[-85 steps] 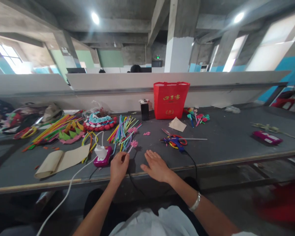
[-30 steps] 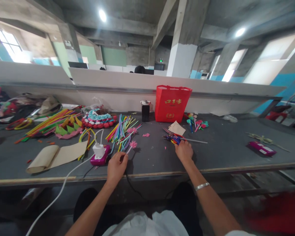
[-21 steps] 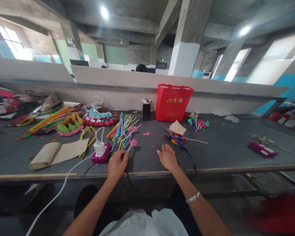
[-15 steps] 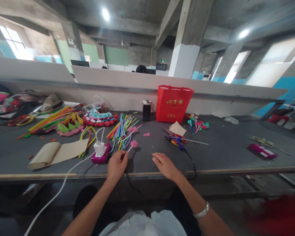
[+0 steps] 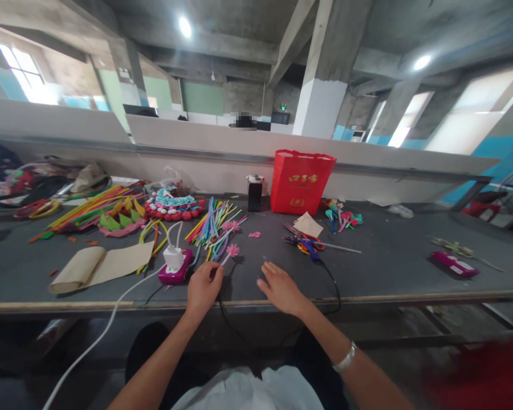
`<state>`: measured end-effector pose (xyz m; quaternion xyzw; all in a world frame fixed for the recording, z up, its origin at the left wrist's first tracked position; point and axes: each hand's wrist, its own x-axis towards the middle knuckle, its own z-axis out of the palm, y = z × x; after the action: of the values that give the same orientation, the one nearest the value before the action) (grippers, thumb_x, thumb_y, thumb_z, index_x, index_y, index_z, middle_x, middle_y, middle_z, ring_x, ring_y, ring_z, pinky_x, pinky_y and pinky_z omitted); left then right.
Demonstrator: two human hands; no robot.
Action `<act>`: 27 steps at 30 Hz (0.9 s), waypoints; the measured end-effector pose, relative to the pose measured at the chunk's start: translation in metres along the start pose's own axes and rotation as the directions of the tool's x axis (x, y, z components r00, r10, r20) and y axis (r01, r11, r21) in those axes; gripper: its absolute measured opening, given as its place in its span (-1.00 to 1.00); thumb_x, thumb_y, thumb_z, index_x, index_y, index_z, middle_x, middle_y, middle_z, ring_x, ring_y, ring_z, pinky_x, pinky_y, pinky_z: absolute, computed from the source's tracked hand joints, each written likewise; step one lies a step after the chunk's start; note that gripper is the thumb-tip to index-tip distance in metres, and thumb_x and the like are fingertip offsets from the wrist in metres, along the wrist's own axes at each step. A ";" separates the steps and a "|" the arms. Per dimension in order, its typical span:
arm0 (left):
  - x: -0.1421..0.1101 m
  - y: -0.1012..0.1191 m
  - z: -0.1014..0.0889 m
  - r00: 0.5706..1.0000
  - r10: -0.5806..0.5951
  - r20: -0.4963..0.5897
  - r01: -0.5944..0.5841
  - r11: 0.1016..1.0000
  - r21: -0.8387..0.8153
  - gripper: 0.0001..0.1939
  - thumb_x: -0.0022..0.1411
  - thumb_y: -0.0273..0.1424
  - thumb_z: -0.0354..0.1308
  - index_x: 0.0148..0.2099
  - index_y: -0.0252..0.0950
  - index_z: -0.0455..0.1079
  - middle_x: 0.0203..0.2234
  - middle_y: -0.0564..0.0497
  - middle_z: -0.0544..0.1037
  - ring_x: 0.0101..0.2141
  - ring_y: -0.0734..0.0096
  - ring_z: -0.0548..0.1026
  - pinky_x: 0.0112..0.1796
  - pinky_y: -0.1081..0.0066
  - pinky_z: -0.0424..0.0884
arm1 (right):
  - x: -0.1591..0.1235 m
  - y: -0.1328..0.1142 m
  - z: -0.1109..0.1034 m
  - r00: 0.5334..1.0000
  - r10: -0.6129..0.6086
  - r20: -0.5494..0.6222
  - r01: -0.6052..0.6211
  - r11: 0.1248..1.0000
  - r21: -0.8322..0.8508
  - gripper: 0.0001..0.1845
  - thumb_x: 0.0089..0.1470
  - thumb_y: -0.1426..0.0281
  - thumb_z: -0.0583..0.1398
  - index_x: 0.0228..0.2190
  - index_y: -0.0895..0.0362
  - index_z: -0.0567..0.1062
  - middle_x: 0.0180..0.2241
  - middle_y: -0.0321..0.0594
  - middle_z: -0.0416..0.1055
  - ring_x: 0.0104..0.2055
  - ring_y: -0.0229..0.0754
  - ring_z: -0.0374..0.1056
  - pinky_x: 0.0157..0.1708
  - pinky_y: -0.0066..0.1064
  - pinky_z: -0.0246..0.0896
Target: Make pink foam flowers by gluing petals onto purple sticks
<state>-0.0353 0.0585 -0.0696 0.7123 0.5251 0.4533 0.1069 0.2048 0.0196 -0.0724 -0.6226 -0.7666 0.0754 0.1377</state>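
My left hand rests near the front edge of the grey table, fingers curled and pinched on the stem of a pink pipe-cleaner flower. My right hand lies flat and open on the table just right of it, holding nothing. A blue glue gun with a black cord and red-handled scissors lie a little beyond my right hand. A purple power strip with a white plug sits left of my left hand.
A bundle of coloured pipe cleaners lies behind the flower. A red bag and a black container stand at the back wall. Brown paper, yellow and green sticks, a beaded piece and a purple box are spread around.
My right hand drew back from the glue gun and scissors toward the front edge and now lies flat near my left hand. My left hand kept its pinch on the flower stem.
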 end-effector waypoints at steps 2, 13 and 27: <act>0.000 0.000 0.000 1.000 0.000 -0.006 0.000 1.000 0.002 -0.80 0.23 -0.29 0.04 -0.38 -0.23 0.40 -0.46 0.01 0.54 -0.41 0.32 0.49 -0.34 0.39 0.32 | -0.003 0.005 -0.004 1.000 -0.023 0.020 0.023 1.000 0.001 -0.41 0.32 0.14 -0.12 0.16 0.22 0.37 0.23 -0.07 0.27 0.29 -0.18 0.14 0.26 -0.40 -0.07; 0.000 0.000 0.000 1.000 0.005 0.007 -0.005 1.000 0.020 -0.79 0.24 -0.29 0.03 -0.37 -0.24 0.40 -0.45 0.00 0.54 -0.40 0.32 0.49 -0.33 0.39 0.32 | 0.045 0.017 0.003 0.988 0.146 -0.059 -0.148 0.988 -0.035 -0.29 0.28 0.16 -0.05 0.22 0.49 0.18 0.30 0.31 0.03 0.37 0.14 -0.08 0.29 -0.06 -0.22; -0.001 0.004 -0.002 1.000 0.006 0.006 -0.006 1.000 0.014 -0.80 0.23 -0.30 0.04 -0.38 -0.23 0.40 -0.47 0.02 0.53 -0.43 0.34 0.48 -0.38 0.41 0.31 | 0.051 0.047 -0.001 0.981 0.184 -0.055 -0.186 0.982 -0.029 -0.38 0.26 0.09 0.07 0.21 0.20 0.25 0.30 0.06 0.08 0.33 0.11 0.01 0.27 0.09 -0.17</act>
<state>-0.0347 0.0556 -0.0665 0.7159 0.5259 0.4478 0.1021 0.2398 0.0795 -0.0788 -0.6953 -0.7027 0.0587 0.1392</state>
